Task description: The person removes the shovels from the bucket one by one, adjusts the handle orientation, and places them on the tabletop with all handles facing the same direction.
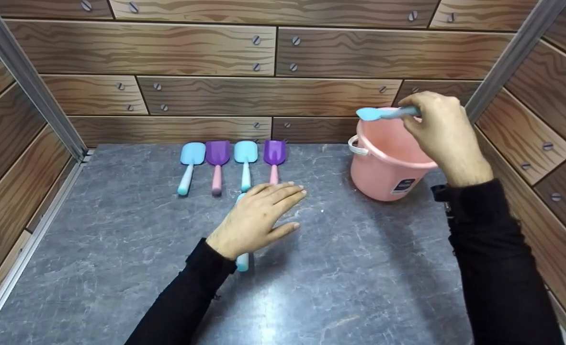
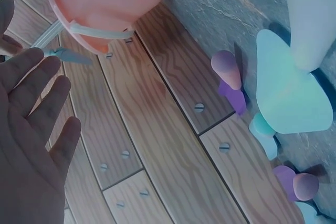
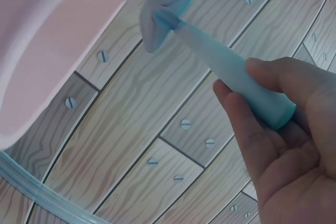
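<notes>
My right hand (image 1: 446, 132) grips a blue toy shovel (image 3: 215, 59) by its pale handle, thumb on one side and fingers on the other. The shovel is above the rim of a pink bucket (image 1: 383, 179), its blade pointing left in the head view. With fingers extended, my left hand (image 1: 259, 218) hovers over a turquoise shovel (image 2: 294, 93), holding nothing; in the head view it hides most of that shovel. Beyond it are a blue shovel (image 1: 193, 153), a purple one (image 1: 217, 153), a turquoise one (image 1: 245, 152) and another purple one (image 1: 275, 152), lying in a row.
The bucket has a white handle (image 1: 358, 147) hanging at its left side and a label on its front. It stands on the grey marbled tabletop (image 1: 340, 287), towards the back right. Wood-patterned panels (image 1: 206, 52) with metal corner posts enclose the back and sides.
</notes>
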A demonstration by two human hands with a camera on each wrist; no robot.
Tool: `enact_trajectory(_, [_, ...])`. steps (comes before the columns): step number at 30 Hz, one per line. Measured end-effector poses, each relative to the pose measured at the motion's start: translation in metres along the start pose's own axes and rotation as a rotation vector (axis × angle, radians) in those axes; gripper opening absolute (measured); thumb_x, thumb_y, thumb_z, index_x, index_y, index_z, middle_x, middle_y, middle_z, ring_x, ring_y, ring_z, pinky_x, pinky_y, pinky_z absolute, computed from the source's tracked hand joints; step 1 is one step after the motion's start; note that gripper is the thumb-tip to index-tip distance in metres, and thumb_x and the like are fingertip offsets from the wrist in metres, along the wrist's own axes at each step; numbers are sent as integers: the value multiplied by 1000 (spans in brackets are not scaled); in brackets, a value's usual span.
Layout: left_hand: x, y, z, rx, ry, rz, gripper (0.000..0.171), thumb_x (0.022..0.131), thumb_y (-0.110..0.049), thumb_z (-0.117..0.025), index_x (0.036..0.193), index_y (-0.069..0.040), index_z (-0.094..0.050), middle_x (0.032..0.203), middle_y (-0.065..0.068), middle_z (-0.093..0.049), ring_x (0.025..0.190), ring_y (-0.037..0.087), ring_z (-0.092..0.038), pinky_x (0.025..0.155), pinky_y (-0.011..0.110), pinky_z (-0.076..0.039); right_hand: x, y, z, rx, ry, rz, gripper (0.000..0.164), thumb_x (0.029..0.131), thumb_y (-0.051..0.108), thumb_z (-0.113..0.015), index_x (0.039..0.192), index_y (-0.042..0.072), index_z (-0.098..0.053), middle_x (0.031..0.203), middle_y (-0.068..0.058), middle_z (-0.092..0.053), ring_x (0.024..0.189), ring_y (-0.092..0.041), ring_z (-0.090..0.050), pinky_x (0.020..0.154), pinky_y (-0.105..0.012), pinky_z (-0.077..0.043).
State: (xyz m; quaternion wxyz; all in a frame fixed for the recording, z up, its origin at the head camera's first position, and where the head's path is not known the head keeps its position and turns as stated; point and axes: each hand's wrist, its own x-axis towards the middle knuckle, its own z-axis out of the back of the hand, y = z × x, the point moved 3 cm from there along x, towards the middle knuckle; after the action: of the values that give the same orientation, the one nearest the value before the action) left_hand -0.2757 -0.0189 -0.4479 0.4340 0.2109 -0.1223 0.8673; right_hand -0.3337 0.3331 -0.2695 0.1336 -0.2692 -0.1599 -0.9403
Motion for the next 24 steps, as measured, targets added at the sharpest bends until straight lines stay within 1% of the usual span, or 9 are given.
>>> enact_trajectory(4, [-1, 3, 1, -2, 6, 14, 67, 118, -51, -68, 175, -17, -57, 175, 3, -66, 165, 26, -61, 139, 53, -49, -3, 9, -7, 14, -57, 26, 23, 104, -6, -74, 124, -6, -84, 122, -31, -85, 111, -55, -83, 103, -70, -67])
enact_trajectory(8, [-1, 7, 0, -12, 2, 32, 68, 118, -50, -70, 174, -15, -57, 176, 5, -65, 165, 28, -61, 139, 55, -48, -8, 18, -16, 45, -97, 35, 24, 103, -9, -75, 125, -7, -84, 126, -30, -85, 116, -54, -84, 106, -65, -70])
enact_trajectory(11, [-1, 9, -1, -21, -1, 51, 67, 118, -50, -70, 174, -14, -57, 177, 6, -63, 166, 29, -60, 140, 55, -47, -12, 24, -26, 76, -124, 42, 25, 103, -10, -75, 127, -7, -83, 131, -29, -85, 122, -51, -84, 109, -62, -70])
enact_trajectory(15, [-2, 12, -2, -24, -7, 83, 67, 118, -50, -69, 174, -15, -57, 179, 7, -61, 167, 30, -58, 141, 56, -46, -17, 29, -43, 108, -175, 73, 23, 105, -9, -75, 127, -8, -83, 131, -28, -85, 125, -49, -84, 113, -58, -69])
enact_trajectory(18, [-3, 14, -2, -27, -1, 118, 68, 119, -52, -67, 176, -16, -55, 181, 7, -59, 168, 30, -57, 142, 57, -44, -20, 34, -54, 109, -210, 80, 20, 107, -4, -77, 126, -8, -83, 128, -28, -86, 122, -48, -85, 110, -58, -70])
enact_trajectory(21, [-4, 17, -2, -41, 7, 154, 69, 120, -52, -66, 177, -16, -53, 182, 7, -57, 168, 31, -57, 143, 59, -42, -24, 40, -65, 105, -231, 62, 20, 108, 1, -80, 127, -6, -84, 128, -27, -86, 118, -47, -86, 105, -58, -72])
enact_trajectory(24, [-5, 20, -3, -58, 4, 185, 70, 119, -50, -67, 178, -15, -52, 183, 8, -56, 168, 33, -56, 144, 60, -40, -27, 44, -74, 105, -249, 63, 21, 109, 2, -80, 128, -6, -84, 130, -26, -86, 116, -46, -87, 104, -57, -73])
